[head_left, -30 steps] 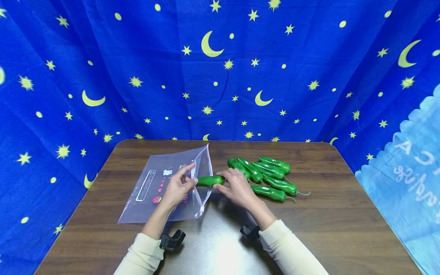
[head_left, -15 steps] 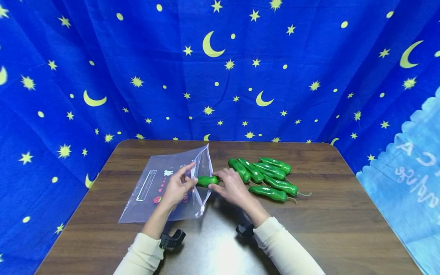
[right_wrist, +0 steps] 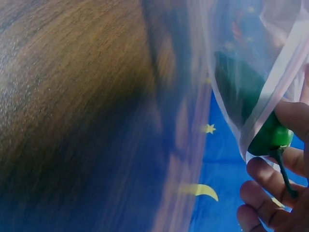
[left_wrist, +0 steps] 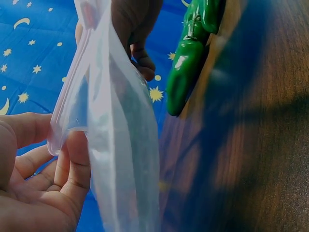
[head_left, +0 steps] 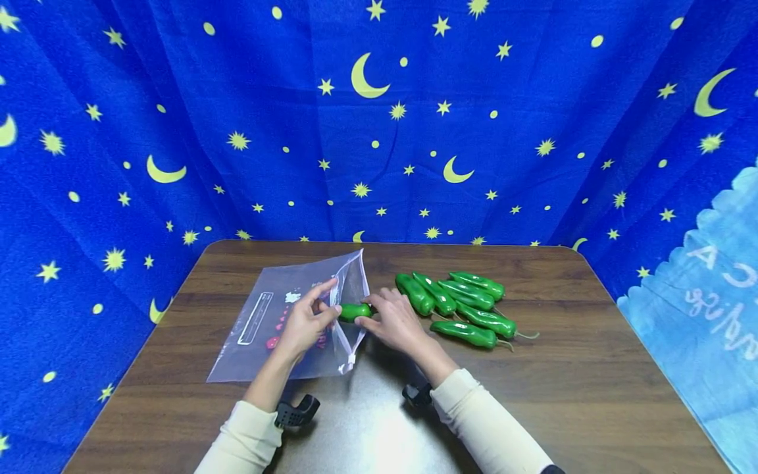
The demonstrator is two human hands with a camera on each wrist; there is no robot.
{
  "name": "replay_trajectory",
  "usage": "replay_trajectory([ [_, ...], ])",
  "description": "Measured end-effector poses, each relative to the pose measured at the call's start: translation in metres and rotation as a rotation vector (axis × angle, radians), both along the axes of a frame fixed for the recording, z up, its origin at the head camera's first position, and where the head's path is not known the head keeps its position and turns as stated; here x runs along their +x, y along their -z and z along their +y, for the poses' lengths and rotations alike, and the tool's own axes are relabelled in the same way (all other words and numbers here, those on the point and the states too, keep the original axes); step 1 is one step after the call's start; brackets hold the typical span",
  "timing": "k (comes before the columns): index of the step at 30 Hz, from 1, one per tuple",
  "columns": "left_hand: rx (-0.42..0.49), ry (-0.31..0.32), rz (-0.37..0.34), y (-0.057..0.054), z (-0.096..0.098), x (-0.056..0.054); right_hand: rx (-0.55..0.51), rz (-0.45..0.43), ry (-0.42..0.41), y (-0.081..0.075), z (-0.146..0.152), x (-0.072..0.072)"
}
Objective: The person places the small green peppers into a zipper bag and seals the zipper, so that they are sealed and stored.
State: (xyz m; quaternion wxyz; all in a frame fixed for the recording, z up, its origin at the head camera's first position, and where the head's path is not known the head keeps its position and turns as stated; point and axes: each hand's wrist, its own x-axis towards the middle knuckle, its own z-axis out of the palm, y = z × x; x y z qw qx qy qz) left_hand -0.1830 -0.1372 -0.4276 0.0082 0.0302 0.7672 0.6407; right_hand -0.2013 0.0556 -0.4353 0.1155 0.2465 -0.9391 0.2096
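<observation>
A clear zip bag [head_left: 249,359] with a printed pattern lies on the table, its mouth facing right. My left hand [head_left: 302,327] pinches one edge of that mouth between thumb and fingers, and the left wrist view shows the bag edge [left_wrist: 67,106] lifted apart from the other side. A green pepper [head_left: 353,312] lies mostly inside the mouth, its tip end within the plastic. By its stem end, my right hand [head_left: 398,320] holds it. In the right wrist view, the pepper's stem [right_wrist: 285,174] hangs past the fingers.
Several green peppers [head_left: 470,334] lie in a loose group on the wooden table [head_left: 568,395], right of the bag. A white slider [head_left: 351,360] sits at the bag mouth's near end. Blue star-patterned cloth [head_left: 414,131] stands behind and beside the table.
My right hand has moved left, pushing the green pepper deeper into the bag's mouth. The left hand keeps its pinch on the bag edge.
</observation>
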Motion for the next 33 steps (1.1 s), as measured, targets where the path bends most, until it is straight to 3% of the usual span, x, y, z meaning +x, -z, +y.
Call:
replay_trajectory([
  [10, 0.038, 0.017, 0.036, -0.002, -0.002, 0.001, 0.059, 0.014, 0.028, 0.005, -0.007, -0.002],
  [23, 0.045, 0.007, 0.045, -0.002, -0.004, 0.002, 0.164, -0.051, 0.064, 0.017, -0.018, -0.007],
  [33, 0.050, -0.004, 0.046, 0.001, -0.006, 0.001, 0.134, -0.057, 0.067, 0.022, -0.023, -0.009],
])
